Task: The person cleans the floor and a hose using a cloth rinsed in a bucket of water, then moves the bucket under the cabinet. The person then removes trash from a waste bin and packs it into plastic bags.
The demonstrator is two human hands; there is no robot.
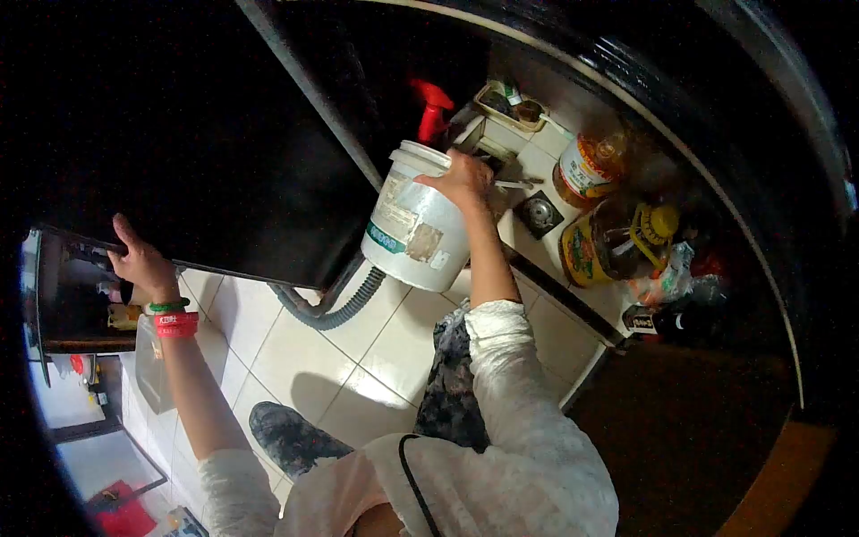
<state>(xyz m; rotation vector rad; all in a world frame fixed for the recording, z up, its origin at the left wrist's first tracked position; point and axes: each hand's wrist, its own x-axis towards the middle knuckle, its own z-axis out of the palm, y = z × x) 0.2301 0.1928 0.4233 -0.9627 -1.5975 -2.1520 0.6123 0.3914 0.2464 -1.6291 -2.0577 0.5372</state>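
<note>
My right hand (461, 182) is closed on the upper rim of a white plastic bucket (434, 228) with a worn, partly peeled label and a green band. The bucket is tilted and held above the floor, beside the cabinet's lower shelf. My left hand (148, 268) is at the edge of a dark cabinet door (242, 206), with its thumb on one side; its other fingers are partly hidden. Just below the bucket, a grey corrugated drain hose (344, 309) curves out of the cabinet. A red spray-bottle head (433, 107) stands behind the bucket.
On the tiled cabinet floor are a floor drain (539, 213), two large oil bottles (586, 170), a dark bottle (651, 319) and a small tray (510, 109) of items. A cabinet ledge (573, 304) runs along the front. A clear container (154, 367) is at left.
</note>
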